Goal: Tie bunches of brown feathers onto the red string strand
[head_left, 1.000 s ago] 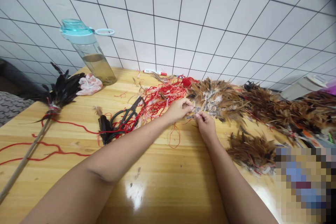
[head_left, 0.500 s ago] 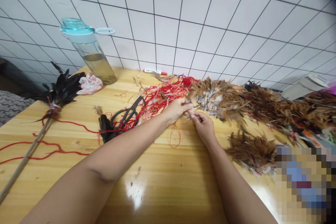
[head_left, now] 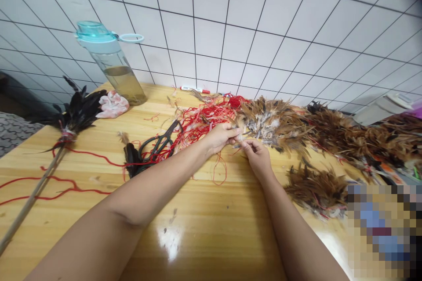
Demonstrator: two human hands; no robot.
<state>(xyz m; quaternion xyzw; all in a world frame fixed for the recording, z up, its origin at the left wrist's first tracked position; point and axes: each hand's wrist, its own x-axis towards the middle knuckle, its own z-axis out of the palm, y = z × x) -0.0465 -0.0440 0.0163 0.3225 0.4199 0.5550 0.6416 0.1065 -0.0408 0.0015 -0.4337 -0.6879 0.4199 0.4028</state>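
Observation:
In the middle of the head view, my left hand (head_left: 220, 137) pinches a few small feathers, whose tips and pale quills show only partly past the fingers. Just to its right, my right hand (head_left: 257, 154) has thumb and forefinger pressed together; what lies between them is too small to make out. A thin red thread (head_left: 220, 170) loops on the table below the hands. Behind my left hand lies a tangle of red string (head_left: 201, 118). A pile of brown feathers (head_left: 278, 123) with pale down sits just beyond my right hand.
Black scissors (head_left: 158, 147) and black feathers (head_left: 132, 158) lie left of the hands. A black feather duster (head_left: 77, 112), a water bottle (head_left: 115, 70) and a marker (head_left: 194, 90) are farther off. More brown feather bundles (head_left: 316, 186) lie at right. A tiled wall (head_left: 211, 35) bounds the table.
My right hand has drawn slightly away to the right and down, widening the space between the fingertips. My left hand stays nearly in place.

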